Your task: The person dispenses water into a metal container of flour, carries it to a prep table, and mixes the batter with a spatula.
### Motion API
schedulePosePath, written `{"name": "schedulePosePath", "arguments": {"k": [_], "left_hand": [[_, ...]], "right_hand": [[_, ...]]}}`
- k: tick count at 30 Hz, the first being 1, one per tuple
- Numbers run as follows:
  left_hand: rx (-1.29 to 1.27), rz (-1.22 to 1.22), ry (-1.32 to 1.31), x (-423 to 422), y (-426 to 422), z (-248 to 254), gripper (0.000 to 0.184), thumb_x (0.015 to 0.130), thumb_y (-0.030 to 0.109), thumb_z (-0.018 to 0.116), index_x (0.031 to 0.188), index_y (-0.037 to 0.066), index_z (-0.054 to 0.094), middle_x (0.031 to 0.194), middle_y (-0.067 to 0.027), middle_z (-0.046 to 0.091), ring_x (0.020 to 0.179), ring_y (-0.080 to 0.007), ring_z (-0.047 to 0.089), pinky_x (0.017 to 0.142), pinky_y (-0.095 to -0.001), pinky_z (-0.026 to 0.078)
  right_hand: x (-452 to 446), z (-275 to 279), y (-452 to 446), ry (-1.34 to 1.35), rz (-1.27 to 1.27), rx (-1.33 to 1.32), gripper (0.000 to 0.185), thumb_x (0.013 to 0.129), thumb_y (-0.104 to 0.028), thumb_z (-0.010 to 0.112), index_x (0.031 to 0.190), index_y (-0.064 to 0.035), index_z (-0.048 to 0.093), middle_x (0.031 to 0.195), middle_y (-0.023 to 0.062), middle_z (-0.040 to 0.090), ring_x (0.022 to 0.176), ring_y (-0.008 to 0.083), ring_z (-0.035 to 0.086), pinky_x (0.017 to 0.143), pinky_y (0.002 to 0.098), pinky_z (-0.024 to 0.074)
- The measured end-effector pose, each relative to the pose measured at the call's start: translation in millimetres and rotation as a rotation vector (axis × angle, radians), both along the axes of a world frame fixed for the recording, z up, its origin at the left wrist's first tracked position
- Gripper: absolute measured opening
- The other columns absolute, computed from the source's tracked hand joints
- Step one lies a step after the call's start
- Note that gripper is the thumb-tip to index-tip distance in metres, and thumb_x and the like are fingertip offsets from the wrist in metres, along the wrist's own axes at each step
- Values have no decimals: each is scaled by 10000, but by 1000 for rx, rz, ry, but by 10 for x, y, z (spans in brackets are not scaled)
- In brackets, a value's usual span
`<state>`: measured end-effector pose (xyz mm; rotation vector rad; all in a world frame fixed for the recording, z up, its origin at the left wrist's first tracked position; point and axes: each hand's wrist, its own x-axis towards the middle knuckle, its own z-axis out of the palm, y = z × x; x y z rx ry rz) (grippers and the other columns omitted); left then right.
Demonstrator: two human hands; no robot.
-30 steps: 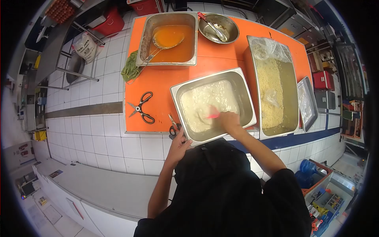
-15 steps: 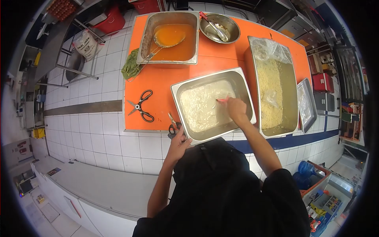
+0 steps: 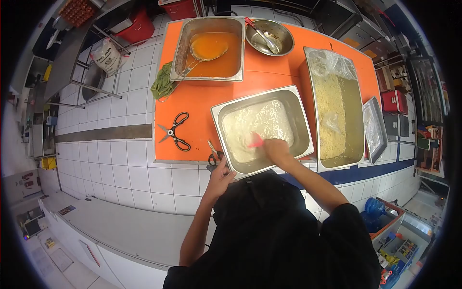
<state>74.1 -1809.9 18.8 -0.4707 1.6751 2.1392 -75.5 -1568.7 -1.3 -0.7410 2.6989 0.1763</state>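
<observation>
A deep steel pan point(image 3: 302, 111) sits slightly turned at the table's near edge, with a pale, creamy liquid point(image 3: 275, 120) inside. My left hand point(image 3: 222, 179) is closed on the pan's near-left corner. Over the pan, my right hand point(image 3: 278, 151) is wrapped round a pink utensil point(image 3: 255, 140); its pink end dips into the liquid, and its exact kind is not clear. Close to my left hand lies a small pair of scissors point(image 3: 213, 153), partly hidden by the pan. Larger black-handled scissors point(image 3: 170, 131) lie spread apart farther left.
On the orange table point(image 3: 192, 103) stand a pan of orange liquid point(image 3: 216, 69) with a strainer point(image 3: 209, 47), a steel bowl point(image 3: 284, 32) with red-handled tongs point(image 3: 262, 34), and a long pan point(image 3: 355, 120) of pale shreds. A green cloth point(image 3: 163, 83) hangs at the left edge.
My right hand has moved left and toward me with the pink utensil. The liquid's surface has been stirred and now shows ripples. My left hand stays at the pan's corner.
</observation>
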Motion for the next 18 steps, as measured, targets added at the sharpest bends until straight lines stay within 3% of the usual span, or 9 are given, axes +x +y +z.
{"name": "schedulePosePath", "arguments": {"k": [5,6,9,11,12,13,15,17,18], "left_hand": [[33,36,-32,12,32,82,780,915,51,608,1559,65,168,716,36,478,657,-37,399,603,-204,346],[45,42,-40,4,32,72,781,913,50,608,1559,66,169,718,35,482,658,-37,400,603,-204,346],[11,37,-34,-3,-14,27,772,911,49,609,1556,64,185,713,31,481,656,-39,404,603,-206,347],[-60,-98,-73,-23,-60,105,723,956,10,555,1557,71,158,998,-63,652,938,-125,630,853,-315,553],[-56,-91,-76,-17,-37,100,723,956,10,555,1557,71,158,998,-63,652,938,-125,630,853,-315,553],[-18,-20,-43,-10,-1,81,743,933,30,582,1557,75,179,855,-18,566,800,-83,516,732,-257,445],[22,41,-10,9,28,49,764,911,50,610,1556,78,200,712,26,480,663,-41,402,610,-199,336],[-1,19,2,6,18,16,765,910,43,605,1557,79,198,715,27,489,668,-42,411,619,-197,341],[-10,10,6,9,13,14,765,910,41,604,1557,79,197,716,27,492,670,-43,413,623,-197,343]], "right_hand": [[-403,255,49,-2,-316,25,184,905,-216,547,881,-100,687,789,151,713,735,291,725,605,390,580],[-348,59,29,119,-213,-90,171,892,-209,560,841,-96,678,776,151,707,723,287,722,576,401,574],[-64,13,-193,11,-28,-80,162,883,-205,572,813,-97,671,759,148,700,713,286,719,555,408,566],[-23,35,70,-3,-2,-134,162,876,-208,577,805,-96,670,755,150,699,690,295,714,534,412,559],[-105,280,168,7,-79,-31,164,874,-212,577,810,-94,672,755,150,699,688,301,713,533,410,558],[-182,407,198,17,-155,71,167,872,-217,577,816,-93,674,755,150,698,686,307,712,532,407,556],[-372,298,184,66,-209,12,169,874,-221,578,824,-96,679,762,147,701,685,302,713,536,409,559],[-379,119,129,123,-272,-51,171,877,-225,578,832,-99,685,768,143,703,683,296,714,539,410,562],[-314,-9,-4,117,-172,-70,191,887,-242,577,836,-95,689,768,139,706,688,295,716,550,411,568]]}}
